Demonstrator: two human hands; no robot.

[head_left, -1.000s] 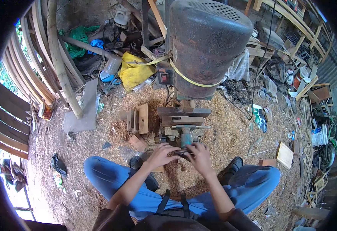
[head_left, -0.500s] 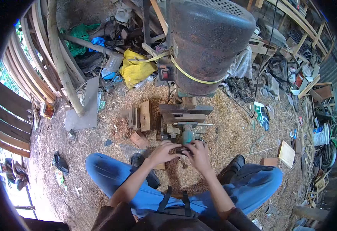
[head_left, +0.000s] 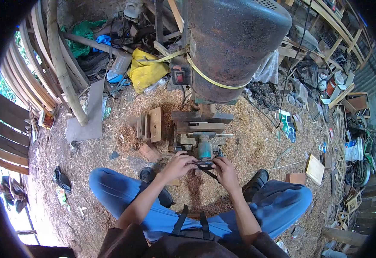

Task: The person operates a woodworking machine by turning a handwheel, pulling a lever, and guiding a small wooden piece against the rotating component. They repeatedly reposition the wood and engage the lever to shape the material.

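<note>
Between my knees, a small vise (head_left: 204, 149) with a green body stands under the machine and grips a dark wooden piece in its jaws. My left hand (head_left: 180, 167) has its fingers closed on the left end of the dark vise handle (head_left: 204, 164). On the other end, my right hand (head_left: 226, 170) is closed with thumb and fingertips. A thin dark bar slants down from the handle beside the right hand. Right above the vise lie dark wooden blocks (head_left: 203, 117) across the machine's base.
A rusty drill press (head_left: 235, 47) with a yellow strap towers in front. Wooden blocks (head_left: 155, 124) and a reddish block (head_left: 149, 152) sit left of the vise. A pale board (head_left: 315, 169) lies at the right. Wood shavings cover the floor; a pole (head_left: 63, 73) leans at the left.
The handle has turned, and a dark bar now shows slanting down beside my right hand. Both hands have shifted a little on it, and the whole view has moved slightly.
</note>
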